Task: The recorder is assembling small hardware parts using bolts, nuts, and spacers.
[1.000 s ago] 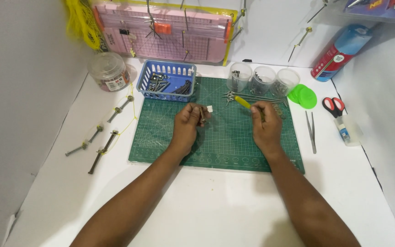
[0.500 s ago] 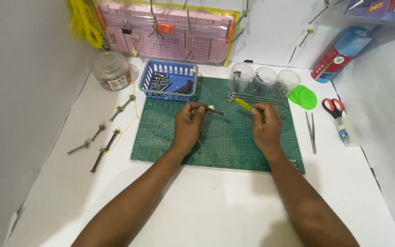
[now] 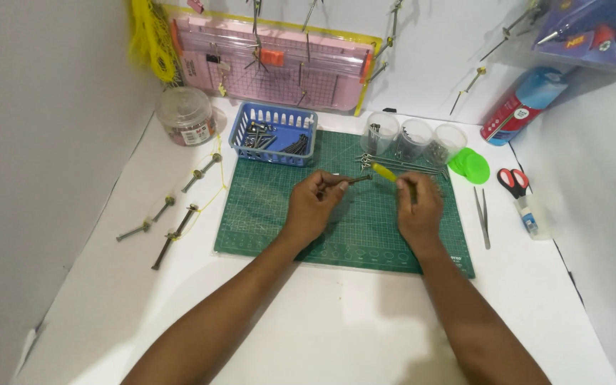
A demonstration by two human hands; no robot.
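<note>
Both hands rest over a green cutting mat [image 3: 265, 214]. My left hand [image 3: 315, 207] pinches a dark metal bolt [image 3: 356, 180] that points right toward the other hand. My right hand [image 3: 420, 210] grips a small tool with a yellow-green handle [image 3: 386, 173], its tip aimed left at the bolt's end. The two ends sit close together, a small gap between them. Several long bolts [image 3: 401, 164] lie on the mat just beyond the hands.
A blue basket [image 3: 274, 133] of screws stands at the mat's back edge, beside three clear cups [image 3: 411, 137] and green lids [image 3: 470, 166]. Assembled bolts [image 3: 174, 229] lie at left near a round jar [image 3: 185, 116]. Tweezers [image 3: 482, 214], scissors [image 3: 513, 182] and a spray can [image 3: 522, 105] sit at right.
My left hand has turned the bolt so it now points right toward the tool. The right hand has stayed nearly in place.
</note>
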